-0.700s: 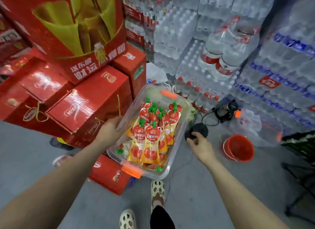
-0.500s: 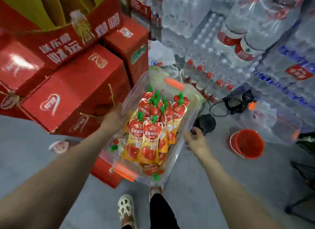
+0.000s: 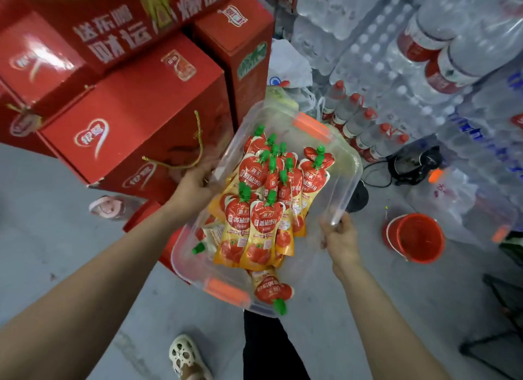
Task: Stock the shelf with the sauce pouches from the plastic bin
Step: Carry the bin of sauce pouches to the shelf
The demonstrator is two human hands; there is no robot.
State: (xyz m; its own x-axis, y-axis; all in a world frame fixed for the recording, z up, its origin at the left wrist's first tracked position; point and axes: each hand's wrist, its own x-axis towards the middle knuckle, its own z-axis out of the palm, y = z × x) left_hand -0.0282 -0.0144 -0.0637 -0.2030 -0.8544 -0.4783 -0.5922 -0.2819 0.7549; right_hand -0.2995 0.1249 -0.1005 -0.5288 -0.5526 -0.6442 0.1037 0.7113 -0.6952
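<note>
The sauce pouches [image 3: 254, 218] are lying piled in the clear plastic bin [image 3: 351, 164], most with their green caps [image 3: 244, 190] pointing away from the person. They are likely soft, squishy and a bit slippery, so each one is probably best pinched just under its hard cap.

The bin is being held up off the floor [image 3: 56, 224]. Its left side is being gripped by the left hand [image 3: 195, 184], and its right rim is being gripped by the right hand [image 3: 339, 238], fingers curled over the edge. With so many pouches it is likely quite heavy, and the thin walls may bend. The orange handles [image 3: 311, 126] at the ends are not being used.

Red boxes [image 3: 135, 124] are stacked just to the left. Packs of water bottles [image 3: 368, 54] are piled on the right, and a red bucket [image 3: 416, 238] is sitting on the floor. No shelf is being shown.
</note>
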